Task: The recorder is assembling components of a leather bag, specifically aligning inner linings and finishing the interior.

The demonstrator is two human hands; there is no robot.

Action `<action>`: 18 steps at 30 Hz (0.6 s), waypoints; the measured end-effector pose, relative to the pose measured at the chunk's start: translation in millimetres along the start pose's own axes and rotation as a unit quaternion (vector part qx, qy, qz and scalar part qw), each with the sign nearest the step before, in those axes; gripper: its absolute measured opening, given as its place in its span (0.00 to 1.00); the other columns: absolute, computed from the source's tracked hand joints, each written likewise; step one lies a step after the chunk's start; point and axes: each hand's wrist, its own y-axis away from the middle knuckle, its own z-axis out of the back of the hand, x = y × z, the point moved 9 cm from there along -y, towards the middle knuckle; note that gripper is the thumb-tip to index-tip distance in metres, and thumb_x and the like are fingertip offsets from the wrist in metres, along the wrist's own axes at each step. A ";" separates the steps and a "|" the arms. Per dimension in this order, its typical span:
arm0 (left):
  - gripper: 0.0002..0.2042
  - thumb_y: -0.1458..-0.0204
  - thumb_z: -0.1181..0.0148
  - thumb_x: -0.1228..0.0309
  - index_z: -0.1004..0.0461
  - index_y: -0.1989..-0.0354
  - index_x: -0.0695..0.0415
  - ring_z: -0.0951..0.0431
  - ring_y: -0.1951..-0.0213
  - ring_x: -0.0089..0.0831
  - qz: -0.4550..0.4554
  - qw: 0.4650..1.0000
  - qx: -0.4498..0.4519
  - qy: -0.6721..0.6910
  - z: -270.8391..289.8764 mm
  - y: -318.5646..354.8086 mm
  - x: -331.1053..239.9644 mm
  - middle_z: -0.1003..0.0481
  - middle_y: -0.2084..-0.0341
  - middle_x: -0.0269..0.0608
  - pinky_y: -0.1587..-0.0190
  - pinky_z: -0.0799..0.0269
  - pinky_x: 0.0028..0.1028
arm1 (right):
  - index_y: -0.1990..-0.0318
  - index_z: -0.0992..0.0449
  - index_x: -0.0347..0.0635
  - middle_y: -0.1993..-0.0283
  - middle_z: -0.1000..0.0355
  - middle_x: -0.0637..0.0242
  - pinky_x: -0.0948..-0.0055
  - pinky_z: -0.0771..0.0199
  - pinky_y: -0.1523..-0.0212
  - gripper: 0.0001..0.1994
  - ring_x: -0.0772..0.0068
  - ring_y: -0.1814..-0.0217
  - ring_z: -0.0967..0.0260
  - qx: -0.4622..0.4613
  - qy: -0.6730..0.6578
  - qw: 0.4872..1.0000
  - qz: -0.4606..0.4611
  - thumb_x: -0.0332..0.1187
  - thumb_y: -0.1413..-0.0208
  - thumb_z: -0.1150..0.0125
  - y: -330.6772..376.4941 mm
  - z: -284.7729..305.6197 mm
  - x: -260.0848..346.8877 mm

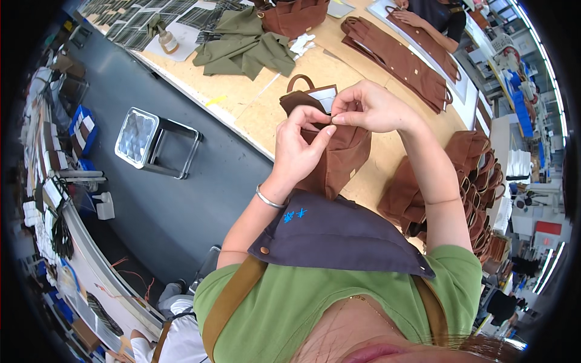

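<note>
In front of me a brown fabric bag (pixel 342 151) stands at the table's edge, its top open and a looped handle (pixel 301 81) rising at the far side. A white piece (pixel 324 97) shows in the opening. My left hand (pixel 298 145) is closed at the near left of the bag's top, fingers curled on the rim. From the right, my right hand (pixel 372 107) pinches with thumb and forefinger right beside the left fingertips. Whatever small thing sits in that pinch is hidden by the fingers.
Brown bags (pixel 402 190) are piled at the right. Flat brown bag pieces (pixel 396 60) lie farther off, near a co-worker's hand (pixel 410 17). Green cloth (pixel 245 51), a small bottle (pixel 168 41) and another brown bag (pixel 295 17) occupy the far table. A stool (pixel 158 143) stands left.
</note>
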 end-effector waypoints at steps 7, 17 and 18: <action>0.07 0.46 0.33 0.74 0.21 0.62 0.63 0.24 0.66 0.18 0.076 0.994 0.074 -0.035 -6.2 4.8 9.8 0.20 0.68 0.34 0.59 0.27 0.21 | 0.65 0.23 0.37 0.72 0.26 0.72 0.77 0.33 0.66 0.04 0.84 0.69 0.35 -0.021 -0.001 1.000 0.016 0.28 0.43 0.37 4.3 -2.7 4.5; 0.05 0.48 0.34 0.75 0.20 0.67 0.63 0.22 0.71 0.25 0.073 0.996 0.049 0.022 -1.7 6.2 18.0 0.21 0.77 0.38 0.65 0.26 0.25 | 0.66 0.22 0.39 0.71 0.25 0.67 0.71 0.30 0.65 0.07 0.74 0.69 0.31 -0.024 0.036 0.999 0.013 0.33 0.45 0.34 0.7 -5.2 14.0; 0.05 0.48 0.34 0.75 0.20 0.66 0.62 0.22 0.70 0.26 0.044 0.997 0.069 0.003 -2.2 3.1 16.1 0.21 0.75 0.38 0.64 0.26 0.25 | 0.66 0.22 0.39 0.71 0.25 0.69 0.73 0.31 0.66 0.07 0.77 0.69 0.33 -0.015 0.012 1.000 0.020 0.33 0.45 0.33 -0.6 -5.4 8.9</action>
